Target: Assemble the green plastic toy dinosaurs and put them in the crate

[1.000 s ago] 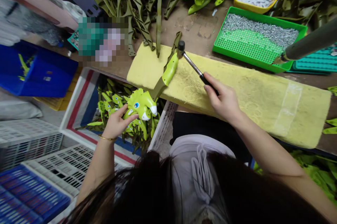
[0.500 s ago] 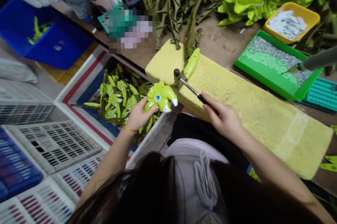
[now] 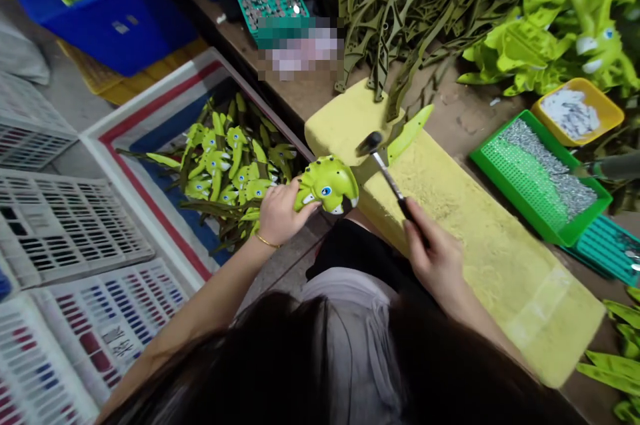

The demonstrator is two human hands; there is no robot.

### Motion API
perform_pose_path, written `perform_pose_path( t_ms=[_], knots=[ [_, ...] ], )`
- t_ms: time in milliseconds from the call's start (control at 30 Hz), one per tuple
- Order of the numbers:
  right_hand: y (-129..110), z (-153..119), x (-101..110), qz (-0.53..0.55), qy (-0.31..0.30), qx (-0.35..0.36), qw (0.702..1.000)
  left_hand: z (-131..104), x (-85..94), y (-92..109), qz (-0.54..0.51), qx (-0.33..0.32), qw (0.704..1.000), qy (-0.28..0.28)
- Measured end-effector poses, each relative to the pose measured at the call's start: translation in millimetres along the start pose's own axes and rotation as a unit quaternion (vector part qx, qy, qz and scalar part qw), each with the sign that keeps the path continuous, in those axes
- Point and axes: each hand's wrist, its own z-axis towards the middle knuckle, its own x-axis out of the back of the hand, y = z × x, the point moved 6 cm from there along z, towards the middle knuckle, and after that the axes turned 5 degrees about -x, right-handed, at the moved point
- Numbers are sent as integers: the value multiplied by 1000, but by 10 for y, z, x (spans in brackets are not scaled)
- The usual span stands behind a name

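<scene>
My left hand (image 3: 286,213) is closed on a lime-green plastic dinosaur head (image 3: 327,186) with a blue eye and white horn tips. An olive strip runs from the head to a green blade-like piece (image 3: 411,134) over the yellow foam block (image 3: 480,238). In my right hand (image 3: 436,253) is a hammer (image 3: 393,178), gripped by its black handle. The hammer's dark head is above the olive strip; whether it touches cannot be told.
An open bin (image 3: 165,245) at the left holds several finished-looking green pieces. Olive strips (image 3: 400,18) are heaped at the back. At the right stand a green basket (image 3: 530,202) of small metal parts and a yellow tray (image 3: 583,137) with white pieces. White crates (image 3: 70,232) stand at lower left.
The camera view has shifted, so the bench and bin appear moved. The hammer's head now hangs over the olive strip near the green blade-like piece. Both hands keep their holds.
</scene>
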Motion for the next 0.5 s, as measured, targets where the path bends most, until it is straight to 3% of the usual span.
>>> perform_pose_path(
  t_ms=[167,300,367,500],
  knots=[
    [-35,-102,496,17,157,-18,987,-101,14,56,50,-82,988,123],
    [52,-169,522,22,185,-53,981,-189,35,-30,57,-103,976,185],
    [133,-199,476,26,176,-80,981,-232,85,-266,46,-32,982,182],
    [346,-278,396,47,132,-135,981,-430,253,-993,20,229,960,161]
  ],
)
